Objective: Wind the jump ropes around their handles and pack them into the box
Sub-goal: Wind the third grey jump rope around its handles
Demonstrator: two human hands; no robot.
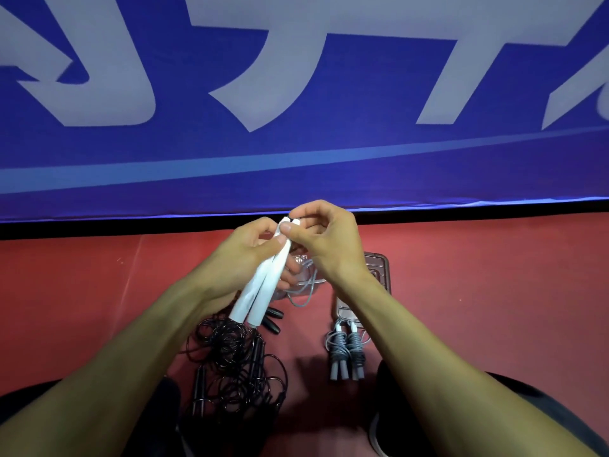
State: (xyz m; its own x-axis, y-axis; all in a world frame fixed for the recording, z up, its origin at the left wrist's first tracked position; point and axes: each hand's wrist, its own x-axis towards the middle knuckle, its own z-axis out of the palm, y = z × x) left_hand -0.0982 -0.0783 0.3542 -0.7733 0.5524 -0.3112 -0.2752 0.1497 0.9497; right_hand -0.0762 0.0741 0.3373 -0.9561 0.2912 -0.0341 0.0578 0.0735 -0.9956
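Seated low on a red floor point(494, 291), below a blue banner point(296, 159) filling the upper half of the frame. Left hand point(250, 255) wrapped around two white handles point(260, 288), held side by side at centre, likely so the cord can go round both at once. Right hand point(323, 239) pinching at the handles' top ends, fingers curled, probably seating the cord's start. Loose black rope point(230, 357) tangled below, at lower centre. Grey rope point(346, 351), already wound on its handles, lying right of centre, just below a clear box point(379, 268) partly hidden by the right wrist.
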